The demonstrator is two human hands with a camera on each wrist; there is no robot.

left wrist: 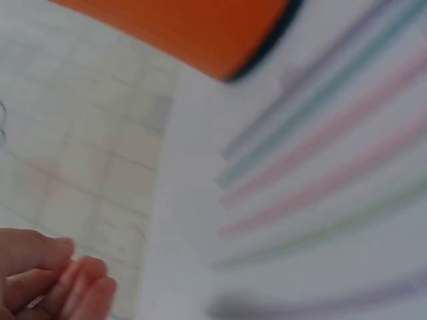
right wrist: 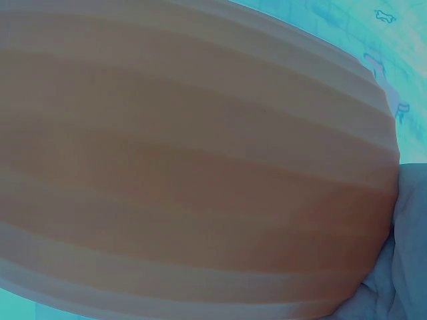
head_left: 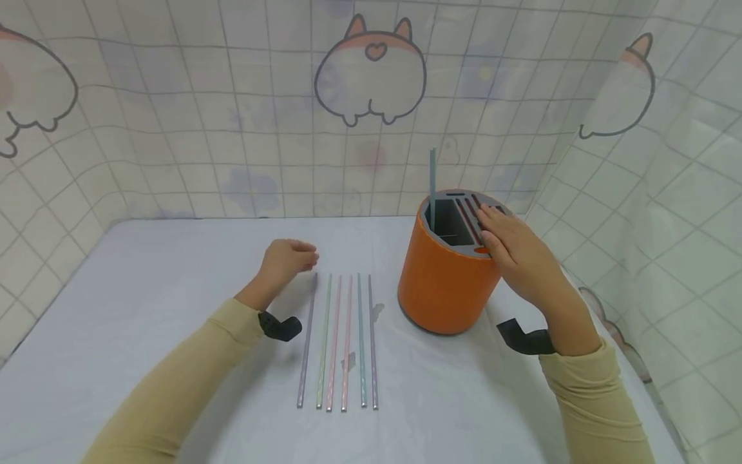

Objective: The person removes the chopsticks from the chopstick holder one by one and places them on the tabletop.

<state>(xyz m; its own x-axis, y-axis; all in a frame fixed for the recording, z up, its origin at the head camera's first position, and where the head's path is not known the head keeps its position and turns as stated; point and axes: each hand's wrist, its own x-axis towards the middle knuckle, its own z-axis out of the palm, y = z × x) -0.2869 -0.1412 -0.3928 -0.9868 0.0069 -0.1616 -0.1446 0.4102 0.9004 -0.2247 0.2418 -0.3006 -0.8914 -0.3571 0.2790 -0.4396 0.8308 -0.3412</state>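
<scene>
A: Backdrop: white gridded sheeting [head_left: 261,161], an animal print [head_left: 371,77] borne at upper centre. Below it, a pale-covered desk [head_left: 145,290]. What is listed there?

B: One orange holder [head_left: 443,290], right of centre, fitted with a grey slotted top [head_left: 462,249]. One upright blue rod [head_left: 432,180], stood near-vertical in the open compartment at the left of that top. Six loose rods, laid side by side at lower centre; from the left: a purple rod [head_left: 308,341], a green rod [head_left: 324,341], a pink rod [head_left: 335,341], another pink rod [head_left: 347,341], a pale blue rod [head_left: 362,341], a second purple rod [head_left: 373,341].

A: And the hands?

B: Left hand [head_left: 285,259], left of centre: held near the far end of the leftmost rod, fingers loosely bent, tips drawn near together, nothing seen between them. Whether the rod is touched cannot be told. Right hand [head_left: 524,258], right of centre: laid across the right part of the top, fingers extended, nothing seen pinched.

A: Hazards?

B: The holder could be tipped or slid if weight were pressed too near its edge. Neighbouring rods could be rolled together by a dragged finger, the gaps being narrow. The upright rod could be knocked by a passing forearm, since it is judged loosely seated in so wide a compartment.
</scene>
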